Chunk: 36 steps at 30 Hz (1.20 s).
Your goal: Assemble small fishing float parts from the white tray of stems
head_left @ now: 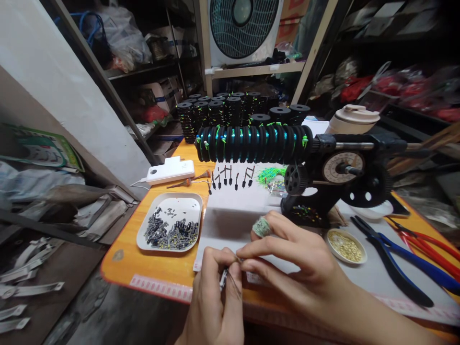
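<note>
My left hand (219, 292) is closed in a pinch around a small dark and silvery piece (223, 279), mostly hidden by the fingers. Thumb and forefinger of my right hand (287, 254) meet at the tip of that pinch, and what they grip is too small to make out. Green wrap (261, 226) covers one right fingertip. Behind the hands lies a white sheet (230, 211) with several small black pieces (230, 181) in a row. Above it, a ribbed black spool (251, 143) wound with cyan and green line sits on a winding device (341, 165).
To the left, a white tray (143, 242) holds many small grey and black parts. At right are a dish (363, 258) of gold bits, blue-handled pliers (391, 258) and a red-handled tool (431, 247). Black spools (215, 112) stand behind, near a power adapter (170, 171) and a lidded cup (354, 120).
</note>
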{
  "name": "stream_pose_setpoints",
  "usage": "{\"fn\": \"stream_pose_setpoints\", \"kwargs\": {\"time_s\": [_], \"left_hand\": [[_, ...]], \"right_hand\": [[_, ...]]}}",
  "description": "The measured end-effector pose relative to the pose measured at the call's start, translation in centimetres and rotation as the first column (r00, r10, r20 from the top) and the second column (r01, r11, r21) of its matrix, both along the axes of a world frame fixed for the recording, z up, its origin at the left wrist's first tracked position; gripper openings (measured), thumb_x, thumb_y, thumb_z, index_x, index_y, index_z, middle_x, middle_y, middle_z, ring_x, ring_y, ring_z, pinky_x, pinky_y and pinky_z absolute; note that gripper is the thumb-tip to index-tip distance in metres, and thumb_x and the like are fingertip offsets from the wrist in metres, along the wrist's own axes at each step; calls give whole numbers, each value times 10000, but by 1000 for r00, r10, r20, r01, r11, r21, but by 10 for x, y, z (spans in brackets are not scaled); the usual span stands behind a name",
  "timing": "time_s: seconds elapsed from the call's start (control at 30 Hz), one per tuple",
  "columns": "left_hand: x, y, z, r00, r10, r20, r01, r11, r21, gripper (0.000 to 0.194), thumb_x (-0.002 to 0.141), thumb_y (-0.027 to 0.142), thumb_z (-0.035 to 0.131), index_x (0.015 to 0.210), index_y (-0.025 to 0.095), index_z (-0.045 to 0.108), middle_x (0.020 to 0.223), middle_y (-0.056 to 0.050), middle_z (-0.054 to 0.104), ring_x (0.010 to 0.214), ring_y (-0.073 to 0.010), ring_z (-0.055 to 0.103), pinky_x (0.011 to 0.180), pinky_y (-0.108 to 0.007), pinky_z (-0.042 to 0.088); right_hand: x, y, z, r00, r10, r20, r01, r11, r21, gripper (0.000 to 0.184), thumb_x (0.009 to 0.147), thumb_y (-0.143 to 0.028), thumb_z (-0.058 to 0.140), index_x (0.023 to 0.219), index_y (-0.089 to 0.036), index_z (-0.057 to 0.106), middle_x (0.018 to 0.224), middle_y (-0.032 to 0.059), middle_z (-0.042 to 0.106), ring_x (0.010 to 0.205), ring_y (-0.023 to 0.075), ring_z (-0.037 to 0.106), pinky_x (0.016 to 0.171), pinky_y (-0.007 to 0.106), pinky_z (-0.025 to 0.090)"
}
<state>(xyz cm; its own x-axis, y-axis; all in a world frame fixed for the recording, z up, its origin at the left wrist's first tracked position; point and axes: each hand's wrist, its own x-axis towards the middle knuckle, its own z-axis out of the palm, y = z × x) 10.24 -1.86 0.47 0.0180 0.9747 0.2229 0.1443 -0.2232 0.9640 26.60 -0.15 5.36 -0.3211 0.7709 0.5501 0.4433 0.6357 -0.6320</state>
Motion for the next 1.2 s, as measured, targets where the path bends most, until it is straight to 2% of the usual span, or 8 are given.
{"fn": "stream_pose_setpoints", "kwargs": {"time_s": [0.33,0.4,0.5,0.67,0.83,0.93,1.03,1.2], "left_hand": [[-16,21,9,895,65,442,-166,967,194,66,981,202,570,960,263,582,546,96,475,467,-90,420,524,-200,422],[-33,34,14,959,74,275,-139,965,223,164,988,129,513,986,252,622,640,61,607,547,-101,525,561,-207,455],[-53,47,18,978,-51,-203,113,945,307,283,944,40,486,827,221,669,1079,-31,731,1055,-160,656,928,-274,486],[-46,48,24,783,-275,-558,450,870,202,340,897,5,447,1044,200,682,1035,-77,646,932,-182,667,817,-291,527],[-26,46,23,546,-356,-758,471,879,-73,194,959,175,467,1046,177,640,1094,-123,577,850,-264,642,749,-421,511],[-25,45,20,735,-346,-583,399,916,-41,159,971,171,456,891,195,591,952,-66,606,841,-227,624,759,-368,483],[-23,39,19,945,-250,-209,232,967,-110,135,938,247,584,808,213,593,783,0,630,773,-174,613,715,-274,477],[-8,26,24,971,-58,233,118,960,-252,105,840,240,726,762,205,666,741,28,657,739,-130,625,701,-194,491]], "right_hand": [[5,0,5,985,-127,116,104,977,185,112,903,-48,567,912,-137,634,814,36,542,754,140,520,659,253,441],[10,1,6,978,-164,133,130,964,232,133,912,-30,565,957,-145,614,841,40,565,773,136,543,682,245,456],[13,1,7,985,-113,134,81,970,228,160,903,-20,555,975,-158,585,819,25,559,740,132,536,647,244,449],[14,1,9,991,-85,103,68,986,152,120,897,-52,570,921,-160,617,756,8,518,659,126,472,576,256,391],[18,4,9,996,-70,64,63,993,104,125,921,-95,619,962,-195,682,781,23,576,674,141,487,575,270,371],[17,4,9,999,-36,0,35,991,126,115,923,-78,610,962,-181,646,711,-11,561,639,123,486,591,265,382],[12,1,9,998,2,-66,4,997,80,125,925,-73,598,988,-177,627,757,-3,583,675,119,535,608,249,423],[1,-3,5,999,-20,-33,21,999,36,133,915,-68,593,968,-147,686,731,12,555,633,115,521,531,225,409]]}}
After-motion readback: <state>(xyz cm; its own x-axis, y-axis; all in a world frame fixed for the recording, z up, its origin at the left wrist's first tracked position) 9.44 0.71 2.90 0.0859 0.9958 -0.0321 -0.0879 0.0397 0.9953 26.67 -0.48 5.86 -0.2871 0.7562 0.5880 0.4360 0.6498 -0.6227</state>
